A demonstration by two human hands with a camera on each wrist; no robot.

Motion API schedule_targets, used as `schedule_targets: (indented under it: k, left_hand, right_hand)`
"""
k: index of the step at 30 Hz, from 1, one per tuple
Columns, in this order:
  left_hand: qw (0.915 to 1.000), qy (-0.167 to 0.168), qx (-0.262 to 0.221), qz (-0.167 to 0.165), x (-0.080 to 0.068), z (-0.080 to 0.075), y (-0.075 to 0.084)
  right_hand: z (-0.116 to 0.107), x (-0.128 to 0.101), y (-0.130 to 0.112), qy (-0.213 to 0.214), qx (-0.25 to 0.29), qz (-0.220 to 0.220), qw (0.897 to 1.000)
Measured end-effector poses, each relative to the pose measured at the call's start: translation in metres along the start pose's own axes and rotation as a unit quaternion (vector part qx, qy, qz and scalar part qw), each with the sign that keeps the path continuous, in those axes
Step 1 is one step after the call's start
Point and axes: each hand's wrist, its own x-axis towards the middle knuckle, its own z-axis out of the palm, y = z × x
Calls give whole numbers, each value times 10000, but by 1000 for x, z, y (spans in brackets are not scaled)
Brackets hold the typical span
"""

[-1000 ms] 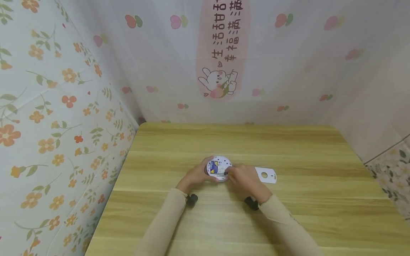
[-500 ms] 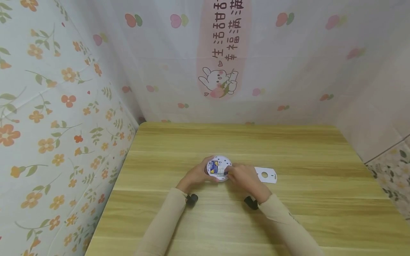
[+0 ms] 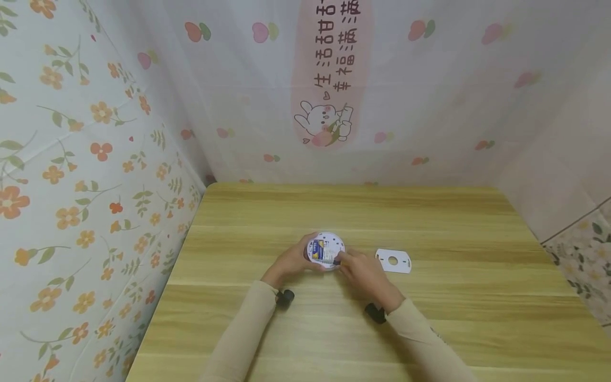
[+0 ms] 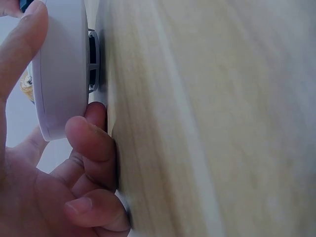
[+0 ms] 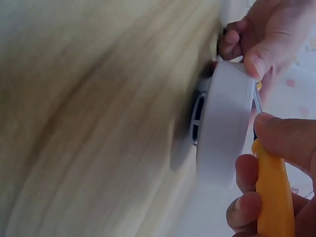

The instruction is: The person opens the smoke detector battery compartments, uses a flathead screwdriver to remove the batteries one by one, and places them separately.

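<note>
My left hand [image 3: 292,262] grips the rim of a round white smoke detector [image 3: 333,245], its back turned up. A blue and yellow battery [image 3: 318,249] sits in the detector's back. In the left wrist view the thumb lies along the upper edge and fingers curl beneath, with the vented side of the detector [image 4: 64,69] close over the wood. My right hand [image 3: 364,271] holds a yellow-handled screwdriver [image 5: 274,197], thumb on the handle's neck. Its metal shaft reaches across the detector's back toward the left thumb; the tip is hidden.
A flat white mounting plate [image 3: 403,260] with a round central hole lies just right of the right hand on the wooden table [image 3: 267,339]. A printed curtain [image 3: 429,95] hangs behind the table, and a flowered one [image 3: 95,223] on the left.
My right hand has turned and shifted slightly toward me, uncovering the left end of the mounting plate. The left hand and smoke detector stay nearly in place.
</note>
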Motion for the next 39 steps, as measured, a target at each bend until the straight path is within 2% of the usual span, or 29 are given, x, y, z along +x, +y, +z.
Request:
schedule_targets:
  k: [15,24,39]
  left_hand:
    - [9999,12,122,-12,-3,1,3]
    - [10000,31,23,-50,-2,1,0]
    - [9999,19,-58,-125,-3,0,2]
  right_hand:
    - [3,-4,-2,46,26,-8,10000]
    - [1,-7,0,108,176,28,9998]
    - [-7,1,5,-163,265,519,9982]
